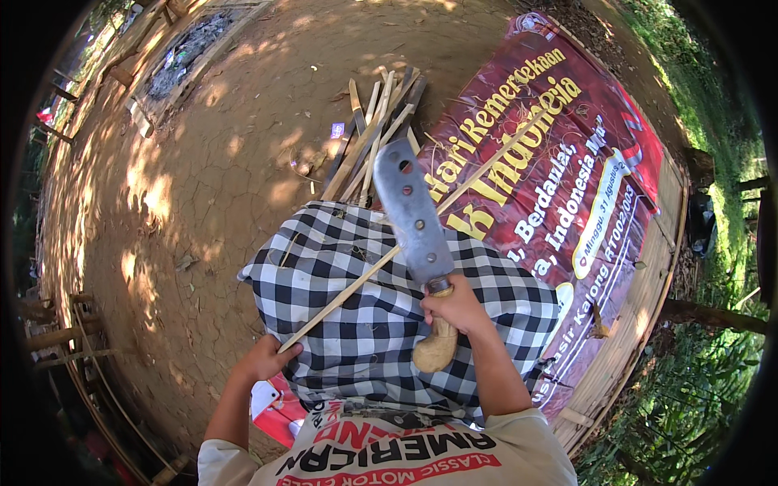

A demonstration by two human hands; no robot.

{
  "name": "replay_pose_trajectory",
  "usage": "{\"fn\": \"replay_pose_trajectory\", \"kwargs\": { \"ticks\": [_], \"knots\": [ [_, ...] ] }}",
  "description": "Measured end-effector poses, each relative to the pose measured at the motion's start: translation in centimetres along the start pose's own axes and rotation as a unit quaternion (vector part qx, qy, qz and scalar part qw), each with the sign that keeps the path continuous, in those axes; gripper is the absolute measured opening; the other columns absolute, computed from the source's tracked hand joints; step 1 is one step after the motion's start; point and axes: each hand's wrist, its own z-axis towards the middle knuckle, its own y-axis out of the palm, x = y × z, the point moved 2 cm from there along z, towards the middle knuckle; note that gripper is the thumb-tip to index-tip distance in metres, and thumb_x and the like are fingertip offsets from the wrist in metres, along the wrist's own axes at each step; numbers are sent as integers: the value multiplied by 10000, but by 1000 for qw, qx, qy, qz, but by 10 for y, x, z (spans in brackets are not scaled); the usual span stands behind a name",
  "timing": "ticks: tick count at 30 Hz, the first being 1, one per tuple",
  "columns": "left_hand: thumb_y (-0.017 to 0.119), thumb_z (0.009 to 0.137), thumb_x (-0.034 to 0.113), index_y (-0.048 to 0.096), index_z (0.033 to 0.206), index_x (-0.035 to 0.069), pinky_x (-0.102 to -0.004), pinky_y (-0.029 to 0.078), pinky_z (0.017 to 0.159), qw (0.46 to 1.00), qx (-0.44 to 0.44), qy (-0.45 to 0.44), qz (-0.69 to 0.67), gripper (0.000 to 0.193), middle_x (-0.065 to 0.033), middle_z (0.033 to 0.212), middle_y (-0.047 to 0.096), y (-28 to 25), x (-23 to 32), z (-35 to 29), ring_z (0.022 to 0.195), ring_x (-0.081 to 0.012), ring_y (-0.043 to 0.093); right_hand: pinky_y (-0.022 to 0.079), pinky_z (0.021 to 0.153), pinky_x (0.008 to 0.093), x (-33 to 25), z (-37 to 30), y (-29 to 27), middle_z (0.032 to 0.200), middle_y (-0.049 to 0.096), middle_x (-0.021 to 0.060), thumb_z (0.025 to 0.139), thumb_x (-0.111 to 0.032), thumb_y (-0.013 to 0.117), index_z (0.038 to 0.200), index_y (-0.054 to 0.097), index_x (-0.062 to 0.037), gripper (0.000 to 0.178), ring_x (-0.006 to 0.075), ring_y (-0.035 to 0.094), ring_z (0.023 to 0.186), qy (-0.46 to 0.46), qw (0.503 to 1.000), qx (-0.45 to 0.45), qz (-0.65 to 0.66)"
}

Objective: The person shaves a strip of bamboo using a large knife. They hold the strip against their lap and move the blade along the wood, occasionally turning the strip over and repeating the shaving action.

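My left hand (266,358) is closed round the near end of a long, thin bamboo strip (340,298). The strip slants up to the right, passes behind the blade and reaches out over the red banner (527,194). In my right hand (455,308) is a cleaver (417,223) with a broad grey blade pierced by several holes and a curved wooden handle. Its blade points away from me and crosses over the strip; I cannot tell if they touch. Beneath both hands, a black-and-white checkered cloth (340,235) covers my lap.
Just beyond the cloth, several bamboo pieces (373,134) lie in a loose pile on cracked earth. The banner lies over a bamboo platform (666,219) to the right, with thin shavings on it. A patch of ash (190,53) is at the far left.
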Motion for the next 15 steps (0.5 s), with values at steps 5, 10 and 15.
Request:
{"fn": "replay_pose_trajectory", "kwargs": {
  "ticks": [5,10,15],
  "knots": [
    [648,903,361,629,765,-43,-355,443,553,999,-8,-42,18,427,-77,584,571,-4,7,-9,562,-182,544,502,530,291,-9,-9,6,685,611,84,698,40,674,833,588,48,160,160,618,545,-16,999,-42,-7],
    [663,887,401,584,635,-37,-363,393,506,999,9,-45,2,511,-76,520,492,-3,16,-10,500,-163,437,505,525,300,-10,-3,-14,693,601,89,689,59,669,885,565,54,222,178,612,528,18,996,-31,79],
    [665,885,395,573,616,-37,-369,384,495,1000,20,5,-12,518,-71,497,470,-4,17,-9,489,-163,425,511,520,310,2,3,-6,695,602,97,701,54,660,894,551,58,222,187,615,532,3,999,-14,36]
  ]
}}
